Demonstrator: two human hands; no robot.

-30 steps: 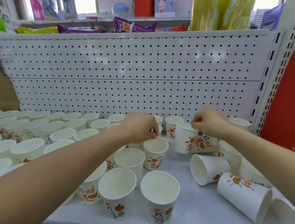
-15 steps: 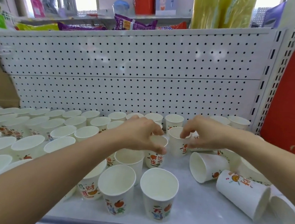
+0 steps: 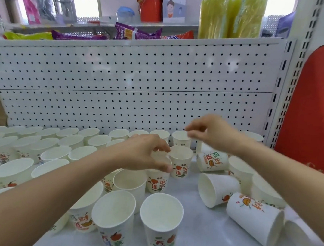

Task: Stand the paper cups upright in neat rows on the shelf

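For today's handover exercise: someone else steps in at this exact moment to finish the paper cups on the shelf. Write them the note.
Left hand: fingers curled around the rim of an upright cup in the middle rows.
Right hand: empty, fingertips pinched just above a back-row cup; contact unclear.
Done: upright cups fill the shelf's left and centre in rows, and the front pair stands too.
Left: on the right of the shelf, several cups lie tipped, among them an open-mouthed one and a printed one. Stand them up and extend the rows rightward.
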